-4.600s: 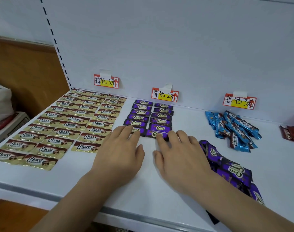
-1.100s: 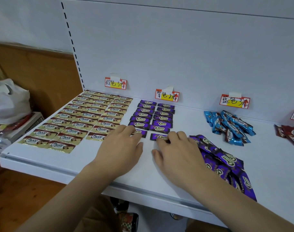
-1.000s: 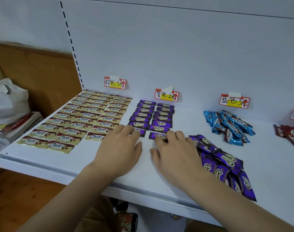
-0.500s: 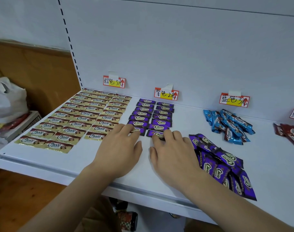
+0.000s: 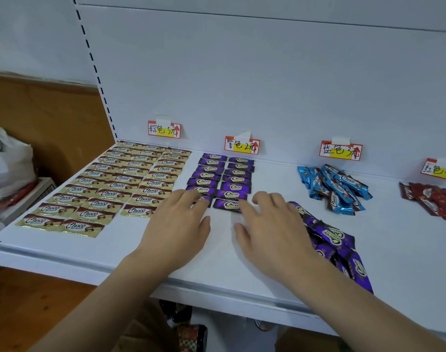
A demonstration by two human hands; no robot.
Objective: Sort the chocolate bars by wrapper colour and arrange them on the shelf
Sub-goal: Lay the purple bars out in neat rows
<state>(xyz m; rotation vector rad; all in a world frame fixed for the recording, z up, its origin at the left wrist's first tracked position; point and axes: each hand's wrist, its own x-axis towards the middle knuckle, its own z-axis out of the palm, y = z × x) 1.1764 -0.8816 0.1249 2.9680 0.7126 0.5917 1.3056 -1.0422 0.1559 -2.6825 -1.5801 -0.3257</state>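
We rest both hands flat, fingers straight: left hand (image 5: 177,224) and right hand (image 5: 270,229) touching the front purple bars (image 5: 227,205) on the shelf (image 5: 216,260).

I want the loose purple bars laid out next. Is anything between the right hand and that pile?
Nothing visible. The right hand lies flat on the shelf, its outer edge against the loose purple pile; no other object sits between them.
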